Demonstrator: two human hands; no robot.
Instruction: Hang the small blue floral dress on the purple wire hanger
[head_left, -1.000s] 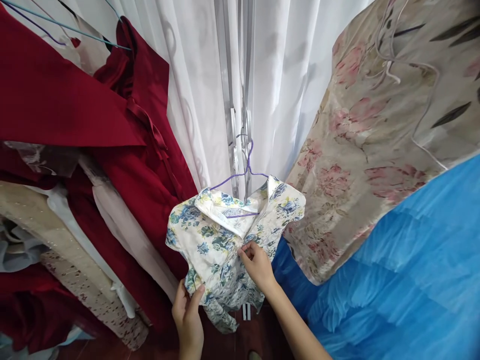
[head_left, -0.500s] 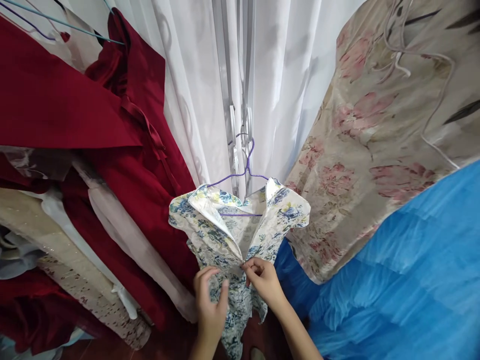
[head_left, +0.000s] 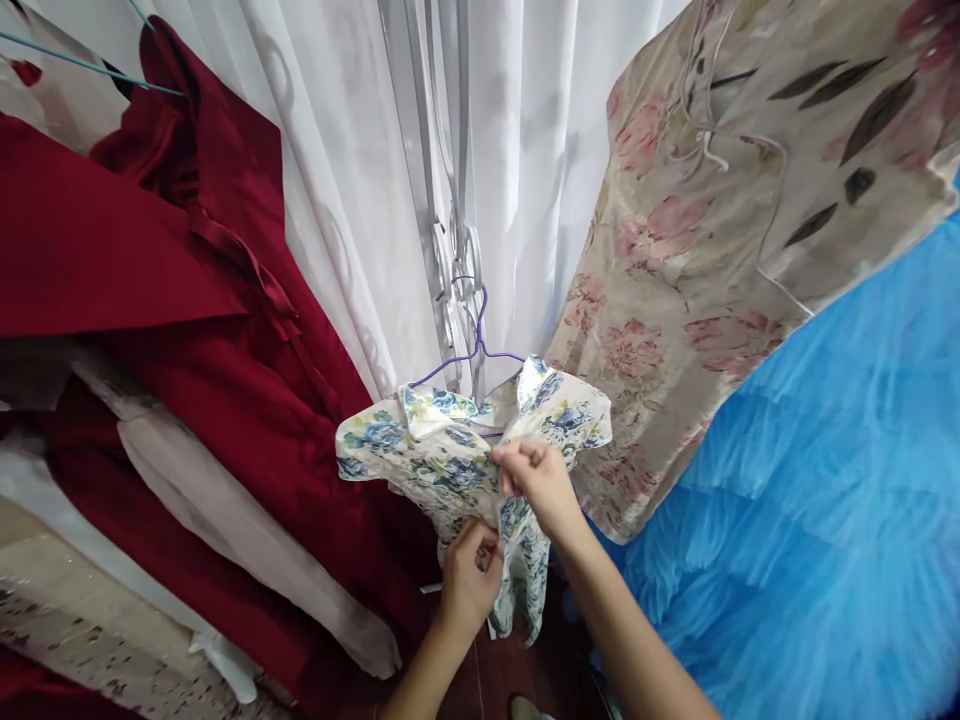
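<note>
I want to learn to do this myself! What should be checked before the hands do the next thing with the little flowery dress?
1. Purple hanger hooked on the metal bars: ok.
2. Flowery dress sitting on both hanger shoulders: ok.
3. Right hand pinching the front just below the collar: ok.
4. Left hand gripping the fabric lower down: ok.
5. Front closed right up to the collar: cannot tell, the right hand hides it.
</note>
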